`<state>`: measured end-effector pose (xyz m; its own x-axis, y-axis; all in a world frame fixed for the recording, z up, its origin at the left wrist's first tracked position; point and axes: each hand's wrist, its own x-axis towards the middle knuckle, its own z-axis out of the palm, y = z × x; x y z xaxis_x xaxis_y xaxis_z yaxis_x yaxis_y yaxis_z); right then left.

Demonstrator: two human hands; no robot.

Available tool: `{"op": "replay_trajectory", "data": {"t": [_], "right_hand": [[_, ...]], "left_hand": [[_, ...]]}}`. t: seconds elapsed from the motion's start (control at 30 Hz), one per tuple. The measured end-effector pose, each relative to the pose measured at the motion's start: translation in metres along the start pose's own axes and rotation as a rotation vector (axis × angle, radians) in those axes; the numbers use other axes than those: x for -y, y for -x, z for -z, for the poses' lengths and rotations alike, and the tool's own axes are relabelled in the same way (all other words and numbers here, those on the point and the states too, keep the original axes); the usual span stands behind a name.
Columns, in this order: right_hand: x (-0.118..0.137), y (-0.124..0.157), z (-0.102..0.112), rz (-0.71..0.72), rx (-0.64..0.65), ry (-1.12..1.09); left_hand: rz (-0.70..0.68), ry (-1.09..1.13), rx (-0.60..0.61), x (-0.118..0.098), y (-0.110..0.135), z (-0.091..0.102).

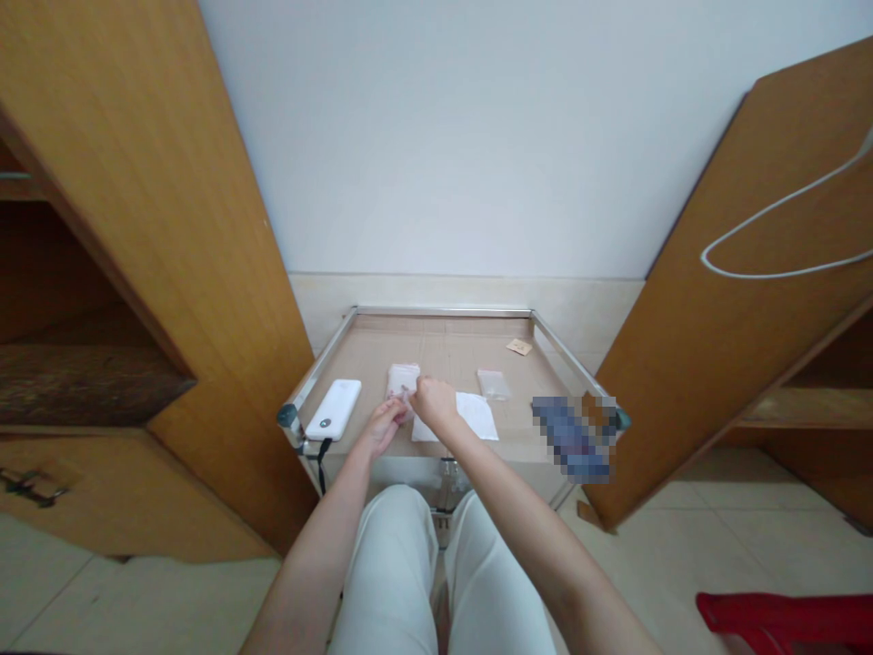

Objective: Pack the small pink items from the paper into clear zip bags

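White packet (pixel 402 378) at fingertips; right hand (pixel 435 405) fingers bunched against it; left hand (pixel 385 428) fingers close together; clamp unclear; paper sheet (pixel 474 417) right of fingers; power bank (pixel 334 409) left.

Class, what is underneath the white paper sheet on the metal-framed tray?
The white paper sheet lies on brown cardboard, which shows around its edges. Anything beneath it is covered from view; the right hand also hides its left corner.
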<state>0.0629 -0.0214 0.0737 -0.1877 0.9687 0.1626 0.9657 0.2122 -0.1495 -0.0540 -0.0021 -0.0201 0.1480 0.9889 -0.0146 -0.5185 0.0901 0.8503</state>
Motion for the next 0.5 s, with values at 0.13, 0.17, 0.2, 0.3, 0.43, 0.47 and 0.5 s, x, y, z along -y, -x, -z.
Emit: {"op": "replay_trajectory", "data": {"t": [0.13,0.17,0.2,0.3,0.43,0.47,0.5], "right_hand": [[-0.002,0.0,0.003,0.036,0.01,0.015],[-0.003,0.0,0.004,0.073,0.005,0.021],[-0.004,0.001,0.005,0.123,0.002,0.028],[-0.006,0.004,0.01,0.289,0.024,0.056],[-0.008,0.007,0.016,0.362,0.091,0.106],[-0.008,0.008,0.016,0.355,0.106,0.115],[-0.008,0.008,0.016,0.344,0.116,0.12]], "left_hand": [[0.008,0.028,-0.018,-0.002,0.001,-0.001],[0.011,0.039,-0.025,-0.003,0.001,-0.002],[0.015,0.05,-0.034,-0.003,0.002,-0.002],[0.028,0.077,-0.056,-0.004,0.003,-0.004],[0.031,0.056,-0.038,-0.004,0.005,-0.004],[0.032,0.046,-0.028,-0.005,0.005,-0.004],[0.034,0.036,-0.019,-0.005,0.005,-0.004]]}}
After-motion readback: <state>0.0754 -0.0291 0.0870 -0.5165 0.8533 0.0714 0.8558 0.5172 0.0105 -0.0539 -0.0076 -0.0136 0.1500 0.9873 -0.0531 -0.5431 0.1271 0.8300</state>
